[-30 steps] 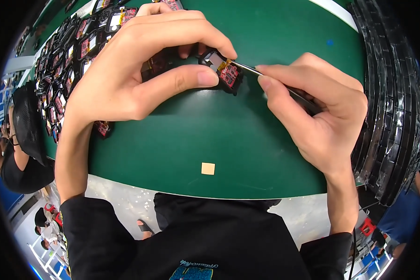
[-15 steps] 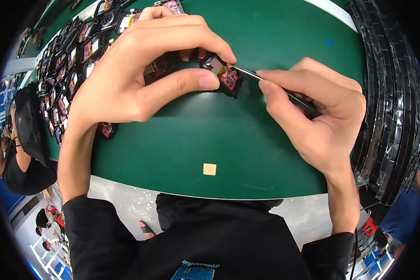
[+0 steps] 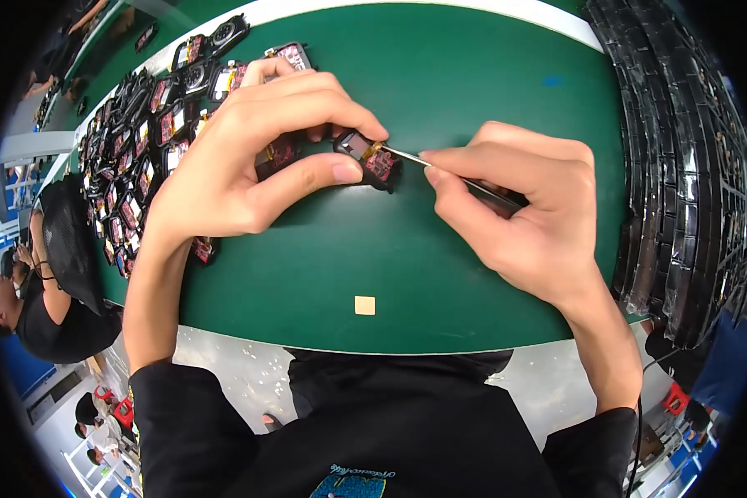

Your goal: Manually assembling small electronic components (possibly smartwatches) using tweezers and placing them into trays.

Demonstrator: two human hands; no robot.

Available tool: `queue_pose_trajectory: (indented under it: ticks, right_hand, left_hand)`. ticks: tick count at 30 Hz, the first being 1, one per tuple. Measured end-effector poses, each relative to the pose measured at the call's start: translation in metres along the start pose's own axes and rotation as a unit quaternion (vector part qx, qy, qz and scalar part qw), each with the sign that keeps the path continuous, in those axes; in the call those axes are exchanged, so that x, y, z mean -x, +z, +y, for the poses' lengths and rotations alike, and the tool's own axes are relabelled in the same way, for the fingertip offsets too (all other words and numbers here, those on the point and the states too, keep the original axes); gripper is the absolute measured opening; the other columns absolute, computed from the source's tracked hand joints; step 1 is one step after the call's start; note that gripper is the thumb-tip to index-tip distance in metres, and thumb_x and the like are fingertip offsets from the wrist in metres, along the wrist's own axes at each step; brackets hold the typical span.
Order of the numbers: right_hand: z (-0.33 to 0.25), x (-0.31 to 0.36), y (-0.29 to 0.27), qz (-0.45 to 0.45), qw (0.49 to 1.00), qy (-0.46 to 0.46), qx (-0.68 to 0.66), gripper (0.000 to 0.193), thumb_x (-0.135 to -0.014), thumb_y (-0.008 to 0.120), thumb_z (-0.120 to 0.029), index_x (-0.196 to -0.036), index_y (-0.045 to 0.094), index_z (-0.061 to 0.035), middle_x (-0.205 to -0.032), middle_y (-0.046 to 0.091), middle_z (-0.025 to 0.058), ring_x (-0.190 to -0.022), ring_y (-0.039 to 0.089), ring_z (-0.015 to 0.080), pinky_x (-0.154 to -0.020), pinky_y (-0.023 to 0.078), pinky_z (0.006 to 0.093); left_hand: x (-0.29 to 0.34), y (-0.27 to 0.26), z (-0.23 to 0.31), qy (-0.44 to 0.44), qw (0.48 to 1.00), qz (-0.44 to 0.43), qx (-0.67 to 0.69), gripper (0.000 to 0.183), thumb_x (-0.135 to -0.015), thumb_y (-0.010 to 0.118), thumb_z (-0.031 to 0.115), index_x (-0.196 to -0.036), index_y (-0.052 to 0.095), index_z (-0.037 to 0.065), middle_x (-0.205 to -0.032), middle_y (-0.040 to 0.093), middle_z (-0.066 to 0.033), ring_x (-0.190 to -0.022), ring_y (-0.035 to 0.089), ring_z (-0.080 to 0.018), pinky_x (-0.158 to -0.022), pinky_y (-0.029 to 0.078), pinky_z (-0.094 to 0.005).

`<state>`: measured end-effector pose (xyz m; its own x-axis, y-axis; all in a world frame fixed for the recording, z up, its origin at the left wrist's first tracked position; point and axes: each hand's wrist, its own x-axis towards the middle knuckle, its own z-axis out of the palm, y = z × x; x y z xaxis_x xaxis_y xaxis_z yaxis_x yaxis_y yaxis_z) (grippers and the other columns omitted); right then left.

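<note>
My left hand (image 3: 261,158) grips a small black device housing (image 3: 353,144) between thumb and fingers. Its open face shows a red circuit board (image 3: 382,166), a grey rectangular part and a golden ribbon connector. My right hand (image 3: 527,195) is closed around slim metal tweezers (image 3: 473,183), dark toward the palm. Their tip touches or nearly touches the connector, beside my left fingertip; the exact contact is too small to tell. Under the arch of my left hand, another red-boarded device (image 3: 280,153) is partly hidden.
Many similar open devices (image 3: 133,178) lie crowded on the green table (image 3: 465,274) to the left. Tall stacks of black trays (image 3: 664,183) line the right edge. A pale yellow square (image 3: 364,305) lies near the front edge. Another person (image 3: 54,307) sits at far left.
The whole view has shifted a little. Both hands appear slightly nearer to me, still holding the device and the tweezers, with the tip staying at the connector.
</note>
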<state>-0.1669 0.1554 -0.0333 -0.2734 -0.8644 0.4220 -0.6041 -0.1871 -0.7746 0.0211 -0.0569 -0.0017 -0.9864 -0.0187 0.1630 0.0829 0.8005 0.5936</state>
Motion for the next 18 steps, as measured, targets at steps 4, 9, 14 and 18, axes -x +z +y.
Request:
queue_pose_trajectory:
  ticks: [4,9,14,18]
  right_hand:
    - [-0.003,-0.006,-0.003,0.012,1.000,-0.003,0.008,0.003,-0.081,0.081,0.004,-0.083,0.080,0.0014,-0.066,0.067,0.0068,-0.052,0.059,0.0149,-0.048,0.041,0.0305]
    - [0.002,-0.009,-0.013,0.119,0.989,0.061,-0.055,0.004,-0.083,0.080,0.002,-0.087,0.082,0.0016,-0.072,0.073,0.0111,-0.056,0.066,0.0156,-0.051,0.047,0.0303]
    - [0.010,-0.010,-0.007,0.123,0.991,0.009,-0.061,0.009,-0.089,0.080,0.000,-0.096,0.084,0.0036,-0.077,0.076,0.0101,-0.065,0.069,0.0112,-0.057,0.050,0.0289]
    - [0.015,-0.008,-0.002,0.150,0.985,0.031,-0.077,0.011,-0.088,0.079,-0.002,-0.097,0.083,0.0045,-0.077,0.075,0.0127,-0.064,0.070,0.0148,-0.058,0.052,0.0309]
  left_hand:
    - [0.002,-0.003,-0.001,-0.002,1.000,0.002,-0.002,0.041,-0.081,0.088,0.022,-0.118,0.080,0.003,-0.108,0.078,-0.0089,-0.101,0.069,-0.0261,-0.113,0.036,-0.0453]
    - [-0.002,-0.002,0.014,-0.010,0.998,0.017,-0.058,0.052,-0.075,0.095,0.016,-0.123,0.079,0.007,-0.098,0.071,-0.0046,-0.087,0.062,-0.0220,-0.112,0.039,-0.0453]
    - [-0.004,0.008,0.022,-0.029,0.991,0.010,-0.128,0.054,-0.077,0.098,0.028,-0.122,0.078,0.007,-0.089,0.066,-0.0039,-0.083,0.063,-0.0235,-0.115,0.036,-0.0482]
    - [-0.006,0.003,0.020,0.009,0.984,0.069,-0.162,0.054,-0.072,0.099,0.030,-0.116,0.079,0.007,-0.085,0.064,-0.0024,-0.081,0.059,-0.0211,-0.100,0.039,-0.0425]
